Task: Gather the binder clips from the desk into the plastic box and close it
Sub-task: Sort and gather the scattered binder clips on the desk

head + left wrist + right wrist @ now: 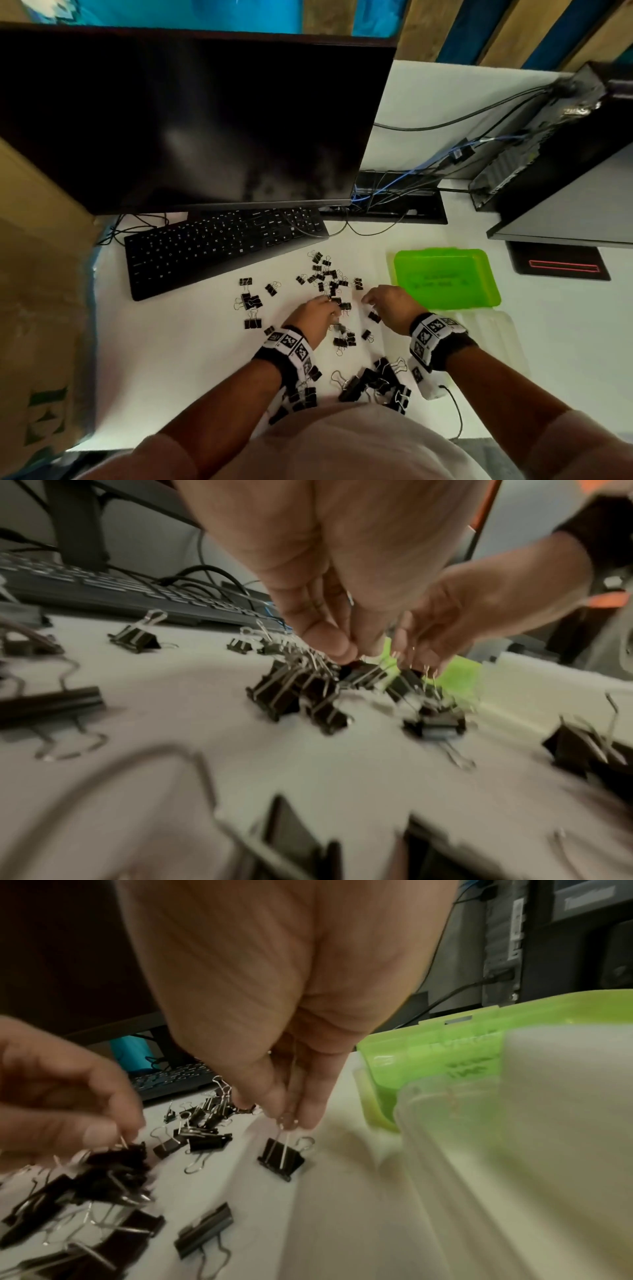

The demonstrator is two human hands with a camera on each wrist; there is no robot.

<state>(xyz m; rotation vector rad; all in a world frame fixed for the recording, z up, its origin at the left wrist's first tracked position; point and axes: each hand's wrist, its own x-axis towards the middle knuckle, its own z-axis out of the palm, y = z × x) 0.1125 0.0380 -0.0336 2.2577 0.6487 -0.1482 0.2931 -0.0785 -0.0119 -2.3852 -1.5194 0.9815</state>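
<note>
Several black binder clips (325, 277) lie scattered over the white desk (191, 359), with a heap (376, 383) near my body. My left hand (334, 310) pinches the wire handles of a small bunch of clips (113, 1167), seen close in the left wrist view (346, 653). My right hand (291, 1121) pinches the wire handle of one binder clip (281, 1158), which hangs just above the desk. The plastic box stands open to the right: its green lid (445, 277) lies flat, and its clear base (493, 342) sits nearer me.
A black keyboard (222, 246) and a dark monitor (191, 120) stand behind the clips. Cables (394, 192) and a computer tower (548, 154) fill the back right. A second monitor's base (558, 263) sits right of the lid. A cardboard box (41, 308) borders the desk's left edge.
</note>
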